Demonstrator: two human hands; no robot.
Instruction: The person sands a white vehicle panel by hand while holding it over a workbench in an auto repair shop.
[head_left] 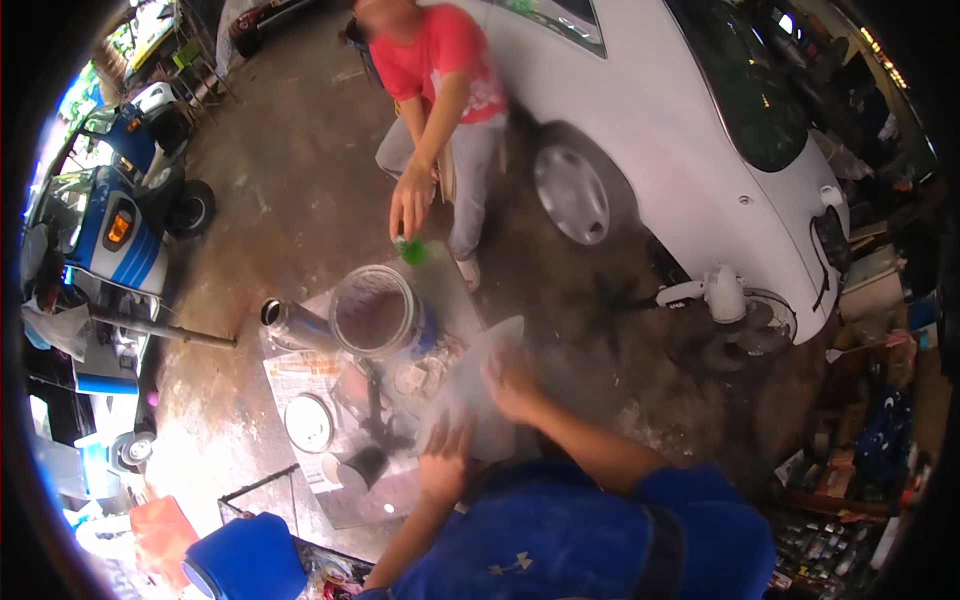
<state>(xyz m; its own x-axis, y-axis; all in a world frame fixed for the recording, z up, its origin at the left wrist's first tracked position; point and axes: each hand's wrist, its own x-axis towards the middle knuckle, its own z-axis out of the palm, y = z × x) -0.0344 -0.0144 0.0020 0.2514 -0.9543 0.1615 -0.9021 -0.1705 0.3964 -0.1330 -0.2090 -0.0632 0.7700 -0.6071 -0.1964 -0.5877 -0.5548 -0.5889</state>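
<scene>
A pale, see-through sheet (470,385), perhaps plastic, lies across the right side of a low work board in front of me. My left hand (447,455) rests on its near edge with fingers stretched out. My right hand (515,385) grips its right side, where a corner stands up; blur hides the fingertips. Just beyond is an open bucket (412,318) with some contents low inside. Left of the sheet are a dark flat-bladed tool (374,395), a tipped dark cup (362,466) and a white round lid (308,423).
A dark tube-like container (298,325) leans beside the bucket. Across from me a seated person's hand (410,200) holds a small green object (412,251). A white car (660,150) stands at the right, with a fan (725,295) near its front. Blue-and-white vehicles (120,235) line the left.
</scene>
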